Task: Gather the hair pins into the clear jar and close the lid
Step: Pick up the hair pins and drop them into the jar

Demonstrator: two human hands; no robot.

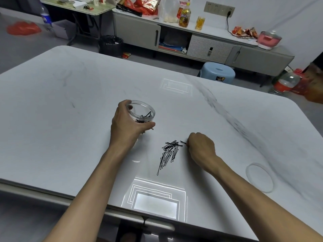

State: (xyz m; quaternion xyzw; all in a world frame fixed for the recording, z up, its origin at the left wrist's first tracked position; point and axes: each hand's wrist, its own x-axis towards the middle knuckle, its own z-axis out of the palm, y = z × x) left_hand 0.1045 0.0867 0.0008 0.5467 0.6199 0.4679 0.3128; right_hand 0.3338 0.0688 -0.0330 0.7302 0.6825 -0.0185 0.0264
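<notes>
White table (70, 95), Pepsi bottle (45, 17) behind (label partly legible).

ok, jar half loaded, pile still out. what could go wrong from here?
1. The jar is open and tilted in the left hand; more tilt could spill the pins inside.
2. The right hand pinches at the edge of the tangled pile; a pull may drag or scatter neighbours.
3. The lid sits far right near the table edge, easy to knock off.
</notes>
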